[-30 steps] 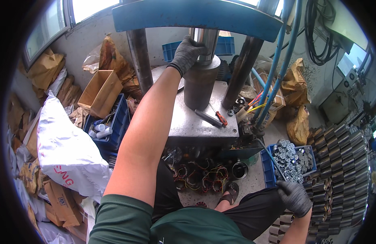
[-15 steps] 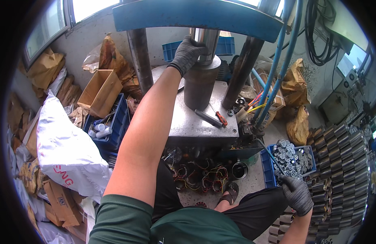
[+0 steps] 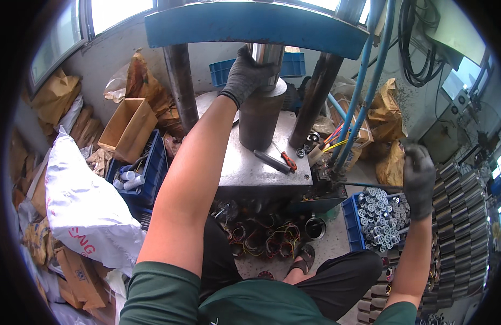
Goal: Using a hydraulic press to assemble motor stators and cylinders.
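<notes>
My left hand [image 3: 249, 75], in a dark grey glove, is closed around a shiny metal cylinder [image 3: 269, 57]. The cylinder stands upright on a thick round steel block [image 3: 263, 122] under the blue crossbeam [image 3: 256, 23] of a press. My right hand [image 3: 418, 181], gloved alike, is raised at the right with its fingers curled. A thin dark lever [image 3: 372, 186] runs from the press to this hand, whose grip on it is partly hidden. On the press bed [image 3: 242, 172] lie a dark rod [image 3: 272, 161] and a screwdriver with a red-and-black handle [image 3: 288, 161].
A blue crate [image 3: 350, 214] of grey wheel-shaped parts [image 3: 379, 219] stands below my right hand. Stacked metal sleeves [image 3: 461, 227] fill the right side. Wired coils [image 3: 272, 241] lie under the bed. At the left are a white sack [image 3: 88, 195] and a wooden box [image 3: 128, 130].
My right hand has moved up and away from the crate, and the lever has swung up with it. My left hand stays on the metal cylinder. The view has shifted slightly.
</notes>
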Motion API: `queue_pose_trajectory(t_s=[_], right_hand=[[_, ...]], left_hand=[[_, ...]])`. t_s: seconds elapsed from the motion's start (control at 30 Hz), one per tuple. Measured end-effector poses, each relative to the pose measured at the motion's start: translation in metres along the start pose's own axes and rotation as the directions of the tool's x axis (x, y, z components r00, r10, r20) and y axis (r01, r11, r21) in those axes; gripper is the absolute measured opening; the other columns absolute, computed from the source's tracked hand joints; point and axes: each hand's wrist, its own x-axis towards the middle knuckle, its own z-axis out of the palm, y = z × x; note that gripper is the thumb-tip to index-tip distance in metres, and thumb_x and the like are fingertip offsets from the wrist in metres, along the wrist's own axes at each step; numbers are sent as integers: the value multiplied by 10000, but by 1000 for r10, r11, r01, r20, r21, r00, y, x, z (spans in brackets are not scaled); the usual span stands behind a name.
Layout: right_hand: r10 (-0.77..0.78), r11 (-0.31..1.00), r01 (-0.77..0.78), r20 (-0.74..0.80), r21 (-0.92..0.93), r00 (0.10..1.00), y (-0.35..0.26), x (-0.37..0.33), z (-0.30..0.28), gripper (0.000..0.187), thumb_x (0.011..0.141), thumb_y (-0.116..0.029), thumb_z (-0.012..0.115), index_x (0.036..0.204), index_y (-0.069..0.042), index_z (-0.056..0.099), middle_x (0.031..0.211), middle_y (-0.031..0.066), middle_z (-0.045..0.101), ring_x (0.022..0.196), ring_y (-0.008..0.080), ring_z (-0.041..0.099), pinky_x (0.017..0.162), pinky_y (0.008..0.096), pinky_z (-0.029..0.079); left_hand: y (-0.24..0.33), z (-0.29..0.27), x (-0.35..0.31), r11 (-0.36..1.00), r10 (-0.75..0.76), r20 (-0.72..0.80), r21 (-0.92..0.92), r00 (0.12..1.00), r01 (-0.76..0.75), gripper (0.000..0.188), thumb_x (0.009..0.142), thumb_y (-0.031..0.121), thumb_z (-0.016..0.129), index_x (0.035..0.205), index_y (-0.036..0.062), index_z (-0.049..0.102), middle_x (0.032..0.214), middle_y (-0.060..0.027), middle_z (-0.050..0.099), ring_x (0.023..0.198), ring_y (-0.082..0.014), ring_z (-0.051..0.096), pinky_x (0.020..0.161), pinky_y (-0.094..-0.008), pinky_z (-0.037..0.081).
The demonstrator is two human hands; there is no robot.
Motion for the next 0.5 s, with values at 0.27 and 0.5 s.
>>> queue_pose_trajectory(t_s=[0.27, 0.5], right_hand=[[116, 987, -100, 124, -124, 986, 33, 46, 30, 152, 906, -50, 645, 1012, -3, 743, 1035, 192, 701, 949, 385, 702, 856, 442, 560], [177, 979, -155, 182, -131, 967, 39, 43, 27, 166, 905, -62, 649, 1029, -18, 750, 1035, 204, 715, 977, 392, 701, 879, 448, 560]], left_hand=[[3, -7, -7, 1000, -4, -9, -21, 1000, 4, 705, 802, 320, 819, 1313, -6, 457, 1207, -173, 658, 1117, -247, 670, 1003, -360, 539], [16, -8, -43, 972, -47, 13, -231, 999, 49, 771, 719, 216, 890, 1310, -14, 452, 1240, -163, 653, 1127, -213, 665, 983, -349, 544]])
